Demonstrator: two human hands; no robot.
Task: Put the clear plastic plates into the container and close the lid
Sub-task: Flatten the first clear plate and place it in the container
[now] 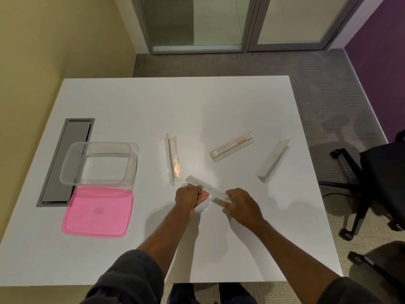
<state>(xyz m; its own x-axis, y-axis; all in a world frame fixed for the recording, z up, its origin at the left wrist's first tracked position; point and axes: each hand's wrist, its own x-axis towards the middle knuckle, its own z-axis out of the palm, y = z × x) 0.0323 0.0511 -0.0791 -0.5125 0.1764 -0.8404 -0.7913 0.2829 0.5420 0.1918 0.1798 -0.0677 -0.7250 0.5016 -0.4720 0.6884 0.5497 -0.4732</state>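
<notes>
A white worktop [153, 110] stands on grey carpet [219, 64]. The wall on the left [54, 36] is yellow, the right wall [379, 62] purple. Glass doors [219, 23] are at the back. A black chair [377, 183] sits to the right.

Even, soft indoor light from overhead; scene bright enough, no harsh highlights. White table [153, 106] reads flat and slightly grey, dimmer toward the near edge. Faint, diffuse shadows under both forearms and beneath the left hand [189, 197] and right hand [243, 204]. Softer shadow of the office chair [377, 183] on the carpet. Wide-angle bending at the borders: table edges splay, door frames [247, 25] lean. Overall mild softness; lettering on the held clear plate [209, 190] is smeared.
</notes>
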